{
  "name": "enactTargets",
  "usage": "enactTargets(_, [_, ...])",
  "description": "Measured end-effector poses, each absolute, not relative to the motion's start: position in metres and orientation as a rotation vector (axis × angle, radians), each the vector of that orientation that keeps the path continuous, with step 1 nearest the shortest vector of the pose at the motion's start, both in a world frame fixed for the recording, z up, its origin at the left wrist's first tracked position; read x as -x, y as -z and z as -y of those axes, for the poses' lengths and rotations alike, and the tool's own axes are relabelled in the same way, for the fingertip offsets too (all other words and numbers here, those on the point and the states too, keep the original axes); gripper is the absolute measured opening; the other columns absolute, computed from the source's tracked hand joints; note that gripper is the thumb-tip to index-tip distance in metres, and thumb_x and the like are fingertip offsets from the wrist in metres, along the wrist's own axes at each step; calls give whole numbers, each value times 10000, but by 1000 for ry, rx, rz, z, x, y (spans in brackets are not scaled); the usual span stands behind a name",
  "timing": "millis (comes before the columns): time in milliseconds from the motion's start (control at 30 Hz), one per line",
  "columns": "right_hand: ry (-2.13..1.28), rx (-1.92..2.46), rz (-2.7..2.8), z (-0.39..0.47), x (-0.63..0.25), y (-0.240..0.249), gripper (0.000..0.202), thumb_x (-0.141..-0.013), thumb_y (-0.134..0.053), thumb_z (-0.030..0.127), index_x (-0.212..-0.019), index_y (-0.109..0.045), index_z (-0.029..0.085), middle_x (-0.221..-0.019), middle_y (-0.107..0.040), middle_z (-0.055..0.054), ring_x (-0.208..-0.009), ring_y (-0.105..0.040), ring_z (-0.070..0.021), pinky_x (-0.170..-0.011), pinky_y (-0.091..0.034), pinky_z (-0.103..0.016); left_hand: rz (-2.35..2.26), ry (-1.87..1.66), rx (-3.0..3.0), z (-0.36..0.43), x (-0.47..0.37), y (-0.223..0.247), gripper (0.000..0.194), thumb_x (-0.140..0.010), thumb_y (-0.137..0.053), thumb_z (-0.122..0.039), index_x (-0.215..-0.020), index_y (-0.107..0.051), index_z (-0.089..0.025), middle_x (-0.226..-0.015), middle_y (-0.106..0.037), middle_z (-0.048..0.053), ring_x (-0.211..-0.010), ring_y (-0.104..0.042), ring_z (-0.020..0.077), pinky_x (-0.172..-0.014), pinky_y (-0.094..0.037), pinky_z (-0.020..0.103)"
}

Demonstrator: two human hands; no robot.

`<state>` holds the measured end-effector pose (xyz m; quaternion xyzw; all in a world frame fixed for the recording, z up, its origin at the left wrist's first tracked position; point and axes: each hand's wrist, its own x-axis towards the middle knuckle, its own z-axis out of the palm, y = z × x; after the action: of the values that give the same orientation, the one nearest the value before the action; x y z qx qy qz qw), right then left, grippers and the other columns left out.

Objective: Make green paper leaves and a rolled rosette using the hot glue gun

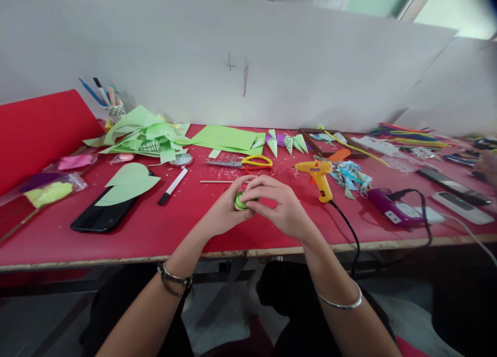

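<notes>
A small green coil, perhaps rolled paper [240,201], sits between my two hands above the red table's front part. My left hand [223,212] is wrapped round it from the left. The fingers of my right hand [277,204] are bent over it and touch it from the right. Just behind my hands lie a thin wooden stick [215,181] and scissors with yellow handles [257,161]. Right of them rests a yellow glue gun [319,177]. Small green paper cones [272,144] lie near the wall.
Green paper scraps [149,137], a black phone [103,212] and a marker [173,186] are on the left. A purple power box [396,207] with cables, a remote [454,186] and pipe cleaners [415,135] are at right. Another person's hand [486,166] shows at the far right.
</notes>
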<state>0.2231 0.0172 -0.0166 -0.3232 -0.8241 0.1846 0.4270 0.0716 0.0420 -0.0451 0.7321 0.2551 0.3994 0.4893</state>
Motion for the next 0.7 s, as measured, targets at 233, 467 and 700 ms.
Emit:
enactTargets(233, [-466, 817, 2108, -17, -222, 19, 130, -806, -511, 196, -856, -630, 208, -881, -572, -28, -845, -543, -127, -780, -450, -273, -611, -972, -1749, -42, -73, 47, 555, -677, -561, -105, -1183, -357, -201, -1082, -510, 67, -926, -529, 157, -722, -443, 236])
enactTargets(467, [-498, 788, 2136, -16, -221, 17, 131, -807, -510, 185, -838, -637, 183, -873, -574, -37, -829, -546, -121, -766, -451, -260, -614, -982, -1753, -41, -75, 47, 578, -658, -569, -95, -1183, -345, -183, -936, -533, 44, -784, -548, 138, -626, -448, 223])
enactTargets(700, [-510, 825, 2162, -16, -219, 17, 105, -791, -535, 202, -817, -636, 200, -893, -558, -31, -853, -540, -128, -765, -454, -275, -627, -1020, -1790, -42, -75, 50, 583, -650, -595, -108, -1177, -364, -196, -935, -538, 39, -780, -561, 143, -657, -458, 239])
